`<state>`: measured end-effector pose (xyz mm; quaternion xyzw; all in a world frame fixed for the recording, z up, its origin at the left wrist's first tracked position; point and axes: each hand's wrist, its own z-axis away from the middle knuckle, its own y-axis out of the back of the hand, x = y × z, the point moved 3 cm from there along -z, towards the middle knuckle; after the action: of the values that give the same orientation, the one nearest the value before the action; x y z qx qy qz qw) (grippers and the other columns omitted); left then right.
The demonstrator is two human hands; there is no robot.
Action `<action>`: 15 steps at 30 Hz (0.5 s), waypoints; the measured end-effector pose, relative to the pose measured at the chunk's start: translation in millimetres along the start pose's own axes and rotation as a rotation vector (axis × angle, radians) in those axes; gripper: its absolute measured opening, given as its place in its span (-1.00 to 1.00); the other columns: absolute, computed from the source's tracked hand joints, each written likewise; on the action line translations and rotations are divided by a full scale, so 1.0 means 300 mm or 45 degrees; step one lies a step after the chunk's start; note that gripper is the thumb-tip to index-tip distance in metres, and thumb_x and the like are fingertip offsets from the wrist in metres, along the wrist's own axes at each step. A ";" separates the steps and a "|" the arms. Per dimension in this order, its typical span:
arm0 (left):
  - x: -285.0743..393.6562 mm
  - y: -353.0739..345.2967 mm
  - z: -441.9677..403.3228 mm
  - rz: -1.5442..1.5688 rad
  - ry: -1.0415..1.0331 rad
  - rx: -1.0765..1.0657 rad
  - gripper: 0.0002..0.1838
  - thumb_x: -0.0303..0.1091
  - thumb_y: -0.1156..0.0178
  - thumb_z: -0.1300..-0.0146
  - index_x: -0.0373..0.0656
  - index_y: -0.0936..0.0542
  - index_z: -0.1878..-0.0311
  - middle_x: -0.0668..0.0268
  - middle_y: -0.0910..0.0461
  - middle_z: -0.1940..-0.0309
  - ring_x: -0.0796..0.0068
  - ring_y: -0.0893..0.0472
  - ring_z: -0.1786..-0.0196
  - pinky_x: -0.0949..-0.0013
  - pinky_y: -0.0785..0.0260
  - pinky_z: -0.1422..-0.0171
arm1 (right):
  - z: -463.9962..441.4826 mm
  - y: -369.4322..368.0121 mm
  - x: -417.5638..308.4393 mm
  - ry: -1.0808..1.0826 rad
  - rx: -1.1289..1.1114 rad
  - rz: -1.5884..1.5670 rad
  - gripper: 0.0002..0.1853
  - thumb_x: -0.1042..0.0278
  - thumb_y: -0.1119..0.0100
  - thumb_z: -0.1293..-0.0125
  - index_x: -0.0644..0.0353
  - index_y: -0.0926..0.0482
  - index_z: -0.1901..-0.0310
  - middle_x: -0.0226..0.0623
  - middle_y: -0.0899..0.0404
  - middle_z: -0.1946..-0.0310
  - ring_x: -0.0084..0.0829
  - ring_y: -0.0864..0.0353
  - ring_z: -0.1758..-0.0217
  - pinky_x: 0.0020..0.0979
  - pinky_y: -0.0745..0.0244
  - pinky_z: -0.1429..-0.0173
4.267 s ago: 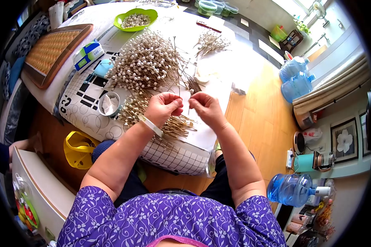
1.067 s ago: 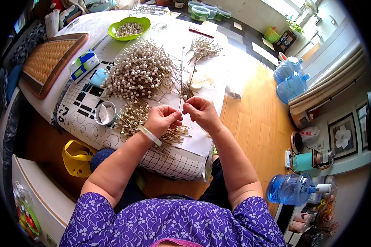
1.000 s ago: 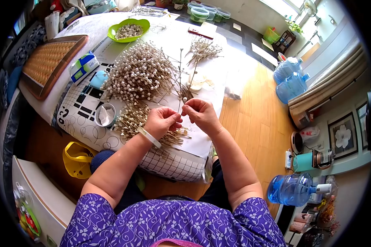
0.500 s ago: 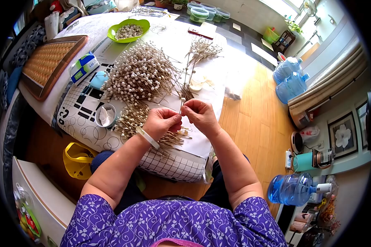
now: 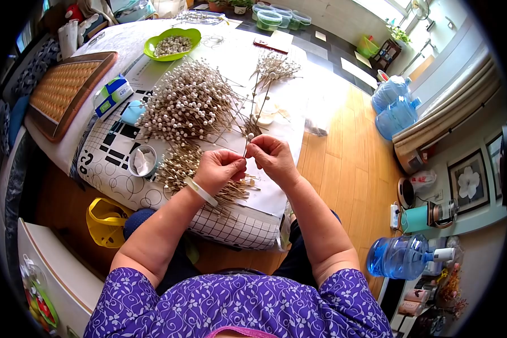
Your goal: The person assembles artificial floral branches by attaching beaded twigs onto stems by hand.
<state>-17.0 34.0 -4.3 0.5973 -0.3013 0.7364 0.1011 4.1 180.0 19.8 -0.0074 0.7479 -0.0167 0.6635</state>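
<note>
In front of my body, my left hand (image 5: 219, 170) and my right hand (image 5: 274, 160) meet at a thin stem with a white bead (image 5: 250, 137) at its tip. Both are closed, thumb against fingers, pinching the stem from either side; their fingertips hide its lower part. Just beyond my left hand lies a big pile of brown stems with white beads (image 5: 188, 101). A smaller bunch of pale-tipped stems (image 5: 180, 163) spreads under my left wrist. Behind my right hand, a few longer beaded stems (image 5: 273, 66) lie on white paper.
A green bowl (image 5: 195, 37) of loose beads stands at the table's far side. A small tub (image 5: 133, 163) with white material, a blue item (image 5: 133, 112) and a tissue pack (image 5: 113, 97) are on the left. A yellow bag (image 5: 98, 222) hangs low by the table edge.
The view has shifted very slightly. Both hands keep the same pinch on the beaded stem, with barely any movement.
</note>
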 end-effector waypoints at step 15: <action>0.034 0.019 -0.011 -0.122 -0.200 -0.062 -0.89 -0.48 -0.16 -0.15 -0.33 -0.55 0.30 0.26 -0.58 0.44 0.55 -0.59 0.38 0.51 -0.53 0.25 | -0.040 -0.020 -0.004 0.050 -0.124 -0.117 -0.90 0.45 -0.19 -0.15 0.30 -0.55 0.42 -0.46 -0.54 0.52 -0.70 -0.44 0.44 -0.65 -0.38 0.34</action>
<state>-25.4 29.2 3.1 0.6642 -0.2971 0.6742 0.1266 -7.7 174.2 22.5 -0.0739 0.7595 -0.0108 0.6462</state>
